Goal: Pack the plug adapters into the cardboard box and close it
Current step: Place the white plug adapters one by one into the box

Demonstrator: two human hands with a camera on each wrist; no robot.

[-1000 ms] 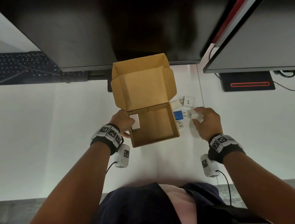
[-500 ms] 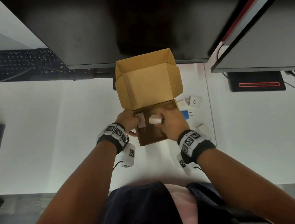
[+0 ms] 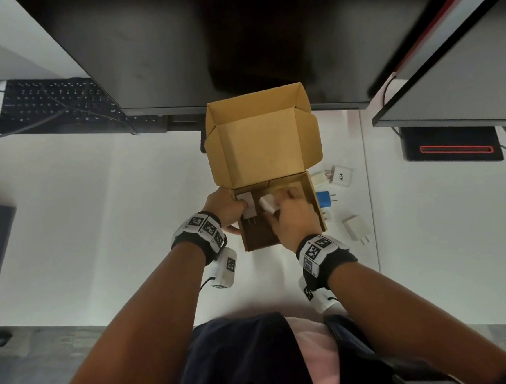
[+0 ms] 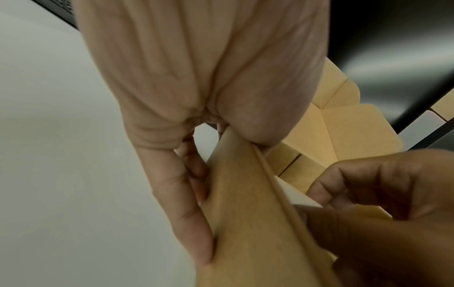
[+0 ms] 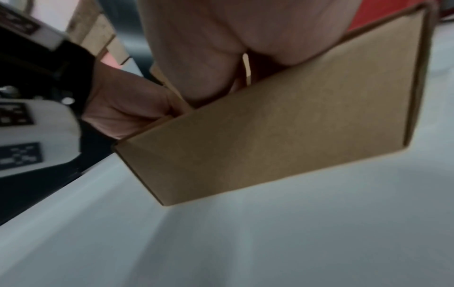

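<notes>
Inside the cardboard box [image 3: 312,196], the right hand [image 3: 290,216] pinches a white plug adapter [image 3: 266,204]; the left hand [image 3: 225,207] grips the box's left wall, fingers curled.

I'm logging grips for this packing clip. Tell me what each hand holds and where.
Left hand grips a white adapter by its body at the box's left wall. Right hand pinches another white adapter at one end, inside the box.

black keyboard [image 3: 57,107], dark monitor [image 3: 204,44], white desk [image 3: 96,219], red-lit device [image 3: 454,148]

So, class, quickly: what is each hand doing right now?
Left hand: holding a white adapter at the box wall.
Right hand: pinching another white adapter.
</notes>
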